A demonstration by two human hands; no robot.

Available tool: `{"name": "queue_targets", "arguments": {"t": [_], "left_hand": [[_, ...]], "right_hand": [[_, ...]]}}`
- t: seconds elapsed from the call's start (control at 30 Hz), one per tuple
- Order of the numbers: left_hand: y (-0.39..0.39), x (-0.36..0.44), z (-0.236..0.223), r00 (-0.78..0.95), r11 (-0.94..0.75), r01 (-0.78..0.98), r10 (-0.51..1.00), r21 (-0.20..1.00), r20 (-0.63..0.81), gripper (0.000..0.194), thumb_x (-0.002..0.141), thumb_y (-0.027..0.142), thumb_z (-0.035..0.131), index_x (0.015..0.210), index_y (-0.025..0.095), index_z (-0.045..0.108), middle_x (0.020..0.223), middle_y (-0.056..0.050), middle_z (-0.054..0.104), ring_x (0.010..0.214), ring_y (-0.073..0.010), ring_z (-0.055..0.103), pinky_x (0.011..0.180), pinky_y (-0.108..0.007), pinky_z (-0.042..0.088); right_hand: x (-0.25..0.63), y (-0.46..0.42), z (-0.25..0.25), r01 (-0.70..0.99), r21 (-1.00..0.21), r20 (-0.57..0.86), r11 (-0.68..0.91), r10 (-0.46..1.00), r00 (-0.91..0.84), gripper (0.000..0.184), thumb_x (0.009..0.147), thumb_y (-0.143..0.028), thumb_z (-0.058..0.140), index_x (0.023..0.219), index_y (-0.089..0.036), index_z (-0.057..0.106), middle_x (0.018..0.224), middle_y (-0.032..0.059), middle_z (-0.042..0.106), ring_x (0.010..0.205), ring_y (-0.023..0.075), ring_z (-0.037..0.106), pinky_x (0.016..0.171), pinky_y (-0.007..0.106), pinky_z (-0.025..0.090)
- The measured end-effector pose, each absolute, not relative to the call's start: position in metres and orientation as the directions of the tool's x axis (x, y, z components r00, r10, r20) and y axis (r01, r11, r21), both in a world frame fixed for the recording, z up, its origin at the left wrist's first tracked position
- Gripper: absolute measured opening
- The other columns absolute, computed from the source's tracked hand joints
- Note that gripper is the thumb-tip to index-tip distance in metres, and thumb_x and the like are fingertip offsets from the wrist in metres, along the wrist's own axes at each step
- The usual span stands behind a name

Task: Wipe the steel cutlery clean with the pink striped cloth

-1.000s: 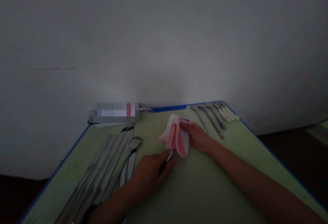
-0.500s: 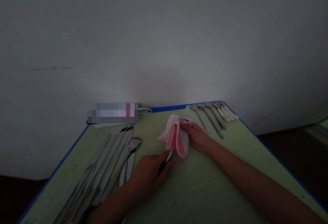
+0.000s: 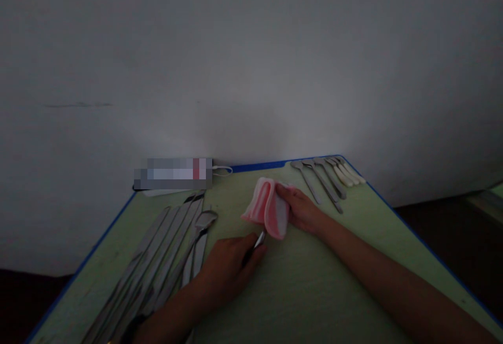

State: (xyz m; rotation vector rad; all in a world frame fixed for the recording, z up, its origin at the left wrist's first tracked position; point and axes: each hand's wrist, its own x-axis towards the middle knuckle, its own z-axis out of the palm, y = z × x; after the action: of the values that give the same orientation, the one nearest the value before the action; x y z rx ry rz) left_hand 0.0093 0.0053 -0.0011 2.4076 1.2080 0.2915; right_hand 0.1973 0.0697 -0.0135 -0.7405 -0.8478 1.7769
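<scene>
My left hand point(image 3: 233, 262) is closed round the handle of a shiny metal piece of cutlery point(image 3: 260, 239). The far end of this piece is hidden in a pink and white cloth point(image 3: 271, 207), so its kind cannot be told. My right hand point(image 3: 301, 208) grips the folded cloth, thumb on top, around that hidden end. Left of my left hand lie several long, flat metal utensils point(image 3: 157, 244) and a large metal spoon point(image 3: 206, 220), partly covered by my forearm.
At the far right of the green table point(image 3: 314, 281) lie several metal spoons point(image 3: 308, 181) and white-handled utensils point(image 3: 348, 173) in a row. A blurred-out box-like object point(image 3: 173, 175) with a white cord point(image 3: 223, 170) sits at the back left. A grey wall point(image 3: 251, 71) rises behind the table.
The cloth has shifted slightly in my right hand and its folds hang differently, now closed over the metal bit that showed at its top. My left hand has hardly moved.
</scene>
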Motion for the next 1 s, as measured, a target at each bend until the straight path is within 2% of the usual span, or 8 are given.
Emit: {"name": "queue_targets", "arguments": {"t": [0.3, 0.47, 0.6, 1.0], "left_hand": [[0.005, 0.008, 0.003, 0.589, -0.481, 0.702, 0.807, 0.525, -0.048, 0.033, 0.095, 0.035, 0.028, 0.076, 0.019, 0.049, 0.068, -0.001, 0.059, 0.06, -0.0149, 0.056, 0.057, -0.024, 0.036], [0.003, 0.003, 0.012, 0.643, -0.504, 0.617, 0.766, 0.604, -0.018, 0.027, 0.095, 0.033, 0.03, 0.08, 0.02, 0.049, 0.07, 0.002, 0.058, 0.064, -0.0136, 0.054, 0.063, -0.023, 0.038], [0.002, 0.001, 0.015, 0.686, -0.53, 0.578, 0.727, 0.621, -0.018, 0.026, 0.094, 0.034, 0.031, 0.082, 0.02, 0.049, 0.074, 0.002, 0.057, 0.067, -0.0136, 0.054, 0.065, -0.023, 0.038], [0.004, 0.003, -0.001, 0.669, -0.497, 0.587, 0.742, 0.639, -0.037, 0.029, 0.096, 0.033, 0.03, 0.075, 0.02, 0.045, 0.063, 0.004, 0.053, 0.056, -0.0116, 0.051, 0.057, -0.022, 0.034]], "right_hand": [[0.199, 0.071, -0.017, -0.525, -0.815, -0.074, -0.246, 0.942, -0.326, 0.023, 0.071, -0.037, 0.067, 0.081, -0.017, 0.062, 0.065, -0.0026, 0.062, 0.058, 0.0088, 0.053, 0.061, 0.022, 0.043], [0.199, 0.074, -0.021, -0.55, -0.792, -0.123, -0.264, 0.952, -0.28, 0.025, 0.072, -0.04, 0.066, 0.081, -0.017, 0.061, 0.066, -0.0026, 0.062, 0.058, 0.0092, 0.054, 0.062, 0.024, 0.044], [0.198, 0.076, -0.024, -0.587, -0.773, -0.107, -0.241, 0.961, -0.254, 0.024, 0.073, -0.039, 0.066, 0.08, -0.017, 0.06, 0.067, -0.0034, 0.062, 0.058, 0.0079, 0.053, 0.064, 0.022, 0.045], [0.198, 0.077, -0.021, -0.624, -0.744, -0.117, -0.238, 0.966, -0.229, 0.03, 0.069, -0.041, 0.069, 0.084, -0.017, 0.059, 0.074, -0.0029, 0.062, 0.064, 0.009, 0.055, 0.066, 0.024, 0.044]]}}
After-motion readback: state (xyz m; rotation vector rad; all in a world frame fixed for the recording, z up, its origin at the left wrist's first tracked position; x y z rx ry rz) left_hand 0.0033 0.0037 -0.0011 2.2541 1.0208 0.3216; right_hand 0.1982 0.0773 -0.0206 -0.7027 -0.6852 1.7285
